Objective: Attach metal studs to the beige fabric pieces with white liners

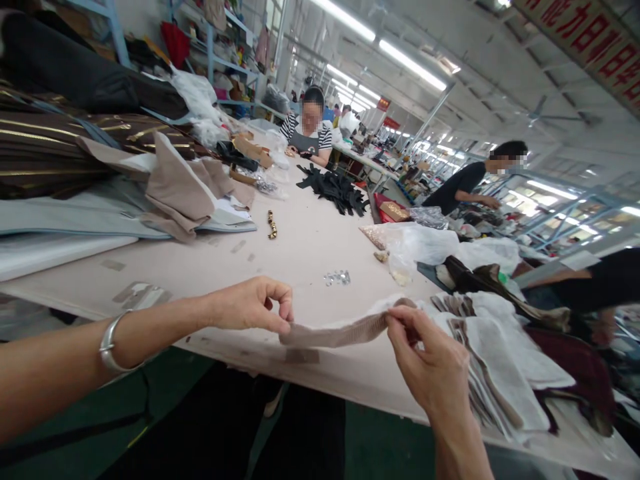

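A narrow taupe fabric strip [335, 332] is stretched between both my hands just above the near edge of the long pale table [300, 247]. My left hand [250, 305], with a silver bangle on its wrist, pinches the strip's left end between thumb and fingers. My right hand [433, 363] pinches the right end. Right of that hand lies a stack of white and taupe cut fabric pieces [500, 360]. A small cluster of shiny clear pieces [337, 277] sits on the table beyond the strip.
Folded brown striped and beige fabric [100, 167] is heaped at the left. A gold chain piece [272, 225], black cut pieces [335, 188] and plastic bags [420, 243] lie further along. A person in a striped top sits at the far end; another person leans at the right.
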Available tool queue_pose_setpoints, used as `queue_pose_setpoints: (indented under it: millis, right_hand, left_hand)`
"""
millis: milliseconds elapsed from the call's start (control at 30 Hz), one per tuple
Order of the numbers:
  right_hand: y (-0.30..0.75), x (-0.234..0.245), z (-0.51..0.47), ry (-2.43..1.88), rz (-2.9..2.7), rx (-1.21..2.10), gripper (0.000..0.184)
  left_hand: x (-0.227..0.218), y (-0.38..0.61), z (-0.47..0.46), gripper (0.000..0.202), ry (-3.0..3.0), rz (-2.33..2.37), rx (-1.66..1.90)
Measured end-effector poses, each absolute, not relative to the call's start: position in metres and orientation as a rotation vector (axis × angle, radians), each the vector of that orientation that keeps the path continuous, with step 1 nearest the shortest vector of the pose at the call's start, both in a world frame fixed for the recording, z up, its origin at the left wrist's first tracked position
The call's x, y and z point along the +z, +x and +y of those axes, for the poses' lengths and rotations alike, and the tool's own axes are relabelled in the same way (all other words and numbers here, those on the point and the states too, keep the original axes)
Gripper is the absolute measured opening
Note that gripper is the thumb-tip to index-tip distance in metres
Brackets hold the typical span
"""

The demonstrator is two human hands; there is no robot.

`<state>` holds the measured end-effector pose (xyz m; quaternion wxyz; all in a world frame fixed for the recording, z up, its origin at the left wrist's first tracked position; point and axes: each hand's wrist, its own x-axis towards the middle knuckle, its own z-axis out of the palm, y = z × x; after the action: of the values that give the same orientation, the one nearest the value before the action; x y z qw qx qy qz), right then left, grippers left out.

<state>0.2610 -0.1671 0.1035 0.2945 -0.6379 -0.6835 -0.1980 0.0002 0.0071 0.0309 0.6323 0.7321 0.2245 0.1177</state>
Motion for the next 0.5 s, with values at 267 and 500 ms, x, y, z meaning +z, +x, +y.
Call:
queue_pose_setpoints:
  millis: [267,500]
  right_hand:
    - [0.247,0.094,-0.17,-1.632,-1.758,-0.5,0.008]
    - [0.248,0.084,-0.172,-1.629,-1.629,-0.255,0.008]
  left_hand:
    - [0.027,0.013,-0.015,0.065,1.81,0.581,0.39]
    - [0.027,0.036,-0.01,0.023,1.79,0.457,0.17]
